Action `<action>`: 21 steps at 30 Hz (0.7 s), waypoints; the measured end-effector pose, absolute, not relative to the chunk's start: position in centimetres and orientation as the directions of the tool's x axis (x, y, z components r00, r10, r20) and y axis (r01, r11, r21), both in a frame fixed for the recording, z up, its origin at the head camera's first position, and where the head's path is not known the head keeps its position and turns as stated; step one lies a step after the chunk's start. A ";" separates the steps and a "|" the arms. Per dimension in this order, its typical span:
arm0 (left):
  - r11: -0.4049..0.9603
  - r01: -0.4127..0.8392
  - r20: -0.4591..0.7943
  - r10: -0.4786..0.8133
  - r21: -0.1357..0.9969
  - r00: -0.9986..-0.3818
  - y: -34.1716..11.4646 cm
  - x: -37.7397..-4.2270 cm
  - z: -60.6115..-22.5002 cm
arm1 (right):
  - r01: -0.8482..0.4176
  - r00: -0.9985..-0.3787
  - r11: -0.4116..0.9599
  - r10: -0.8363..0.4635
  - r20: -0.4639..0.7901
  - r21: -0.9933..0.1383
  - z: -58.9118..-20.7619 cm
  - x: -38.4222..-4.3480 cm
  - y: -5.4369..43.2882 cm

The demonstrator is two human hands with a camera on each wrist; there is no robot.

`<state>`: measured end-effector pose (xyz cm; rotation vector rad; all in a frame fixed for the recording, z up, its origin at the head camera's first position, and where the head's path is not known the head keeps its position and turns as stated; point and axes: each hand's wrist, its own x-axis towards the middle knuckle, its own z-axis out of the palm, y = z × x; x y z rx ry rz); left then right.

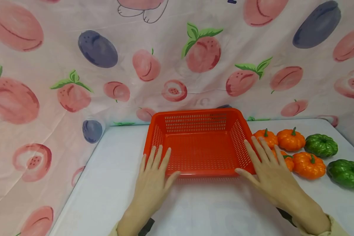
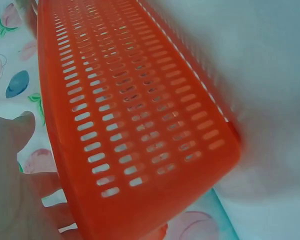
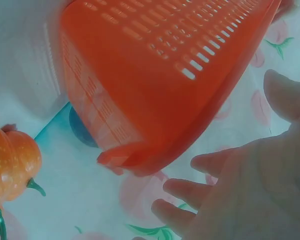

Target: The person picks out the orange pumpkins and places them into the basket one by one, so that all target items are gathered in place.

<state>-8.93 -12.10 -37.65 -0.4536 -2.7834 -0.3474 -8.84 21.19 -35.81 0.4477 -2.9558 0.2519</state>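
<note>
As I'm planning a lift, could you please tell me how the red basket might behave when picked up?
The red basket will probably feel light for its size, as its walls are slotted and nothing lies inside. It should mostly hold its shape, given its continuous rim. Its broad, flat floor suggests it won't roll.

A hand could pass between the left edge of the tabletop [image 1: 112, 177] and the red basket [image 1: 197, 144], or down into the basket from above. Toward the right edge, orange pumpkins [image 1: 309, 166] and green pumpkins [image 1: 321, 146] block the way; the right hand [image 1: 272, 177] crowds the basket's near right corner. Printed cloth [image 1: 121, 49] bars the far edge.
</note>
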 end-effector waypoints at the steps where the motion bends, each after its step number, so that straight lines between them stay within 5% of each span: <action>1: 0.920 0.343 0.330 0.270 0.188 -0.904 -12.2 -9.0 -37.7 | -0.302 -0.947 0.942 -0.278 0.162 -0.145 -35.8 -8.8 21.2; 21: 0.892 0.363 0.430 0.226 0.268 -0.874 -13.6 -9.6 -37.8 | -0.292 -0.946 0.947 -0.265 0.186 -0.135 -36.0 -9.2 23.2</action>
